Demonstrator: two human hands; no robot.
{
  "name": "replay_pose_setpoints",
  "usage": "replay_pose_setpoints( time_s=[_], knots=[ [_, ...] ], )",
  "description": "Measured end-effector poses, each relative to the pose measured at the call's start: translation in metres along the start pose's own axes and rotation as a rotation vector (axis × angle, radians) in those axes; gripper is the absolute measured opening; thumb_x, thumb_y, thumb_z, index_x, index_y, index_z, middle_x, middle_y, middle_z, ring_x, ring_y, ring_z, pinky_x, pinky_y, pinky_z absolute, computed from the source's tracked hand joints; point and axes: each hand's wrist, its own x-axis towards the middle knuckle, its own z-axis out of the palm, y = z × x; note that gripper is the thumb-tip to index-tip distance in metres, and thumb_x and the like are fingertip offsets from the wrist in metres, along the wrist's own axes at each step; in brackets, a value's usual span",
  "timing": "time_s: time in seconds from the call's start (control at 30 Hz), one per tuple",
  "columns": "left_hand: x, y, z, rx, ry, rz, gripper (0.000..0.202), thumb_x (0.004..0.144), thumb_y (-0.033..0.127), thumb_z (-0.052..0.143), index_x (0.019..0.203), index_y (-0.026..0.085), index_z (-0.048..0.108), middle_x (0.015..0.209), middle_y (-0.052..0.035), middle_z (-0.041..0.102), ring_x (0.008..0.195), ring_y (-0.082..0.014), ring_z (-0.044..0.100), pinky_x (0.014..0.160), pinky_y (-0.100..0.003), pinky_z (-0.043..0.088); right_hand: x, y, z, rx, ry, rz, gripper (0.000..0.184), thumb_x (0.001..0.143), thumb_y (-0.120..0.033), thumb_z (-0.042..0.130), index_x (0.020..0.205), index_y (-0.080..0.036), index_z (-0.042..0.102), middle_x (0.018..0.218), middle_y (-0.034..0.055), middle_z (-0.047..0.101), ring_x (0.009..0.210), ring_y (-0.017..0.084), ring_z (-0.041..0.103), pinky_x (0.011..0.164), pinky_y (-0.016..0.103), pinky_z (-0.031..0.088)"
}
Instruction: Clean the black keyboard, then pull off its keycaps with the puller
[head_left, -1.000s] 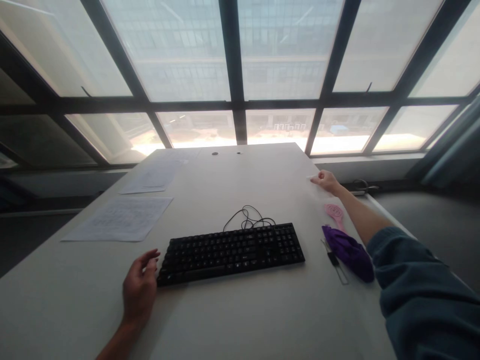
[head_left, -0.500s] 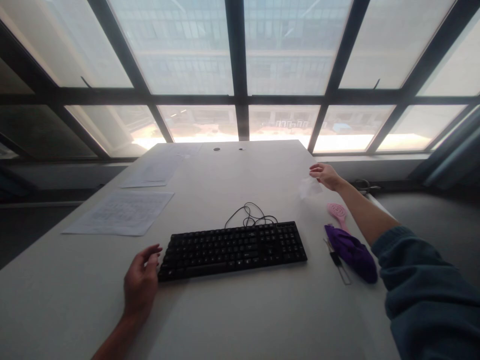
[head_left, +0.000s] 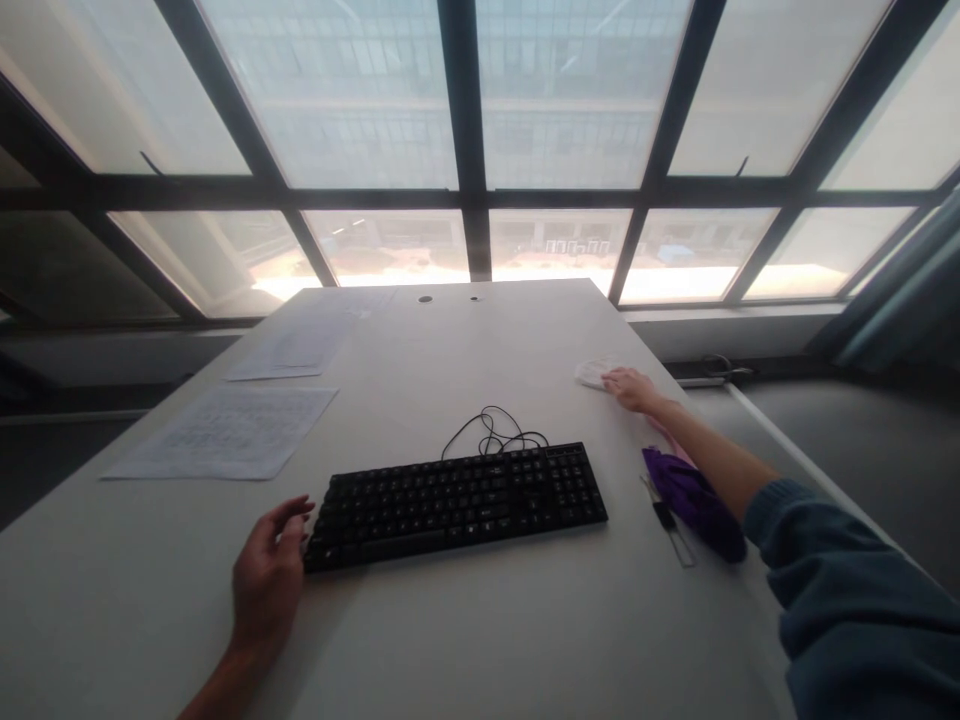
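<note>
A black keyboard (head_left: 457,503) lies across the middle of the white table (head_left: 465,640), its cable coiled behind it. My left hand (head_left: 268,575) rests by the keyboard's left end, fingers loosely curled and apart, holding nothing. My right hand (head_left: 628,387) reaches out to the table's right side and presses on a small white, wipe-like thing (head_left: 592,372) lying flat on the surface; the fingers are partly hidden. A purple cloth (head_left: 690,495) and a metal clip (head_left: 670,525) lie under my right forearm.
Printed sheets (head_left: 225,432) lie at the left of the table, with another sheet (head_left: 289,355) farther back. Two round cable holes (head_left: 426,299) sit near the far edge. Large dark-framed windows stand behind the table.
My right hand has come down and toward me from the far right edge, bringing the white thing onto the table. The pink brush is now hidden under my forearm. My left hand stays put.
</note>
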Motion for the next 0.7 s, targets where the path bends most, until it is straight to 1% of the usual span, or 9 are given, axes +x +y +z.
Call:
replay_pose_setpoints(
  time_s=[0.13, 0.23, 0.33, 0.4, 0.43, 0.5, 0.53, 0.6, 0.7],
  knots=[
    [0.0, 0.0, 0.0, -0.007, -0.003, -0.016, 0.041, 0.085, 0.041, 0.049, 0.117, 0.019, 0.063, 0.112, -0.0069, 0.068, 0.082, -0.0204, 0.062, 0.076, -0.033, 0.052, -0.009, 0.006, -0.002, -0.077, -0.022, 0.049, 0.031, 0.096, -0.037, 0.047, 0.102, -0.019, 0.072, 0.119, 0.0144, 0.066, 0.111, 0.029, 0.057, 0.099, 0.045, 0.04],
    [0.001, 0.001, 0.0, -0.004, -0.001, -0.005, 0.04, 0.085, 0.04, 0.049, 0.115, 0.019, 0.063, 0.11, -0.007, 0.068, 0.082, -0.021, 0.062, 0.076, -0.033, 0.052, -0.014, 0.01, -0.006, -0.104, 0.017, 0.086, 0.032, 0.097, -0.034, 0.044, 0.107, -0.018, 0.069, 0.119, 0.016, 0.065, 0.111, 0.029, 0.057, 0.098, 0.045, 0.041],
    [0.0, 0.001, -0.001, 0.006, -0.003, 0.003, 0.04, 0.085, 0.041, 0.049, 0.115, 0.019, 0.063, 0.11, -0.0068, 0.068, 0.083, -0.0215, 0.063, 0.076, -0.033, 0.052, -0.017, 0.006, -0.005, -0.095, 0.067, 0.074, 0.032, 0.094, -0.036, 0.05, 0.118, -0.02, 0.064, 0.125, 0.0145, 0.063, 0.116, 0.028, 0.055, 0.1, 0.042, 0.04],
    [0.0, 0.001, -0.001, 0.004, -0.008, 0.004, 0.04, 0.085, 0.041, 0.049, 0.116, 0.02, 0.063, 0.11, -0.0062, 0.068, 0.084, -0.0209, 0.063, 0.076, -0.032, 0.052, -0.017, 0.001, -0.002, -0.077, 0.064, 0.061, 0.031, 0.088, -0.037, 0.06, 0.113, -0.021, 0.067, 0.12, 0.0128, 0.066, 0.114, 0.028, 0.057, 0.099, 0.039, 0.041],
    [0.0, 0.001, -0.001, -0.001, -0.007, 0.004, 0.039, 0.085, 0.041, 0.049, 0.116, 0.02, 0.063, 0.11, -0.0061, 0.068, 0.084, -0.0207, 0.063, 0.076, -0.032, 0.052, -0.016, 0.0, -0.001, -0.068, 0.055, 0.064, 0.027, 0.085, -0.035, 0.063, 0.107, -0.02, 0.069, 0.114, 0.0125, 0.069, 0.111, 0.028, 0.059, 0.097, 0.038, 0.042],
    [0.0, 0.001, -0.001, -0.015, -0.002, 0.001, 0.039, 0.085, 0.041, 0.049, 0.115, 0.02, 0.063, 0.11, -0.0064, 0.068, 0.084, -0.0207, 0.063, 0.075, -0.031, 0.053, -0.01, 0.0, -0.001, -0.051, 0.043, 0.093, 0.02, 0.085, -0.03, 0.061, 0.096, -0.018, 0.072, 0.102, 0.0132, 0.072, 0.102, 0.028, 0.064, 0.09, 0.037, 0.045],
    [0.0, 0.0, -0.001, -0.021, 0.0, -0.002, 0.039, 0.085, 0.041, 0.05, 0.114, 0.019, 0.063, 0.11, -0.0067, 0.068, 0.084, -0.0208, 0.063, 0.075, -0.031, 0.053, -0.006, 0.002, -0.002, -0.042, 0.041, 0.113, 0.021, 0.087, -0.029, 0.058, 0.094, -0.016, 0.073, 0.098, 0.0135, 0.073, 0.096, 0.027, 0.066, 0.086, 0.035, 0.047],
    [0.0, 0.0, 0.0, -0.031, -0.002, -0.003, 0.04, 0.084, 0.042, 0.05, 0.114, 0.019, 0.063, 0.11, -0.0074, 0.068, 0.084, -0.021, 0.063, 0.074, -0.032, 0.053, 0.003, 0.01, -0.008, -0.017, 0.034, 0.138, 0.029, 0.09, -0.028, 0.05, 0.096, -0.014, 0.074, 0.094, 0.0129, 0.074, 0.087, 0.024, 0.068, 0.076, 0.03, 0.048],
    [0.0, -0.002, 0.0, -0.037, -0.014, -0.005, 0.041, 0.084, 0.042, 0.05, 0.115, 0.019, 0.063, 0.111, -0.0076, 0.068, 0.083, -0.0209, 0.063, 0.073, -0.032, 0.053, 0.012, 0.021, -0.017, 0.009, -0.019, 0.123, 0.031, 0.09, -0.026, 0.047, 0.089, -0.011, 0.076, 0.082, 0.0097, 0.075, 0.076, 0.02, 0.068, 0.069, 0.025, 0.048]
  ],
)
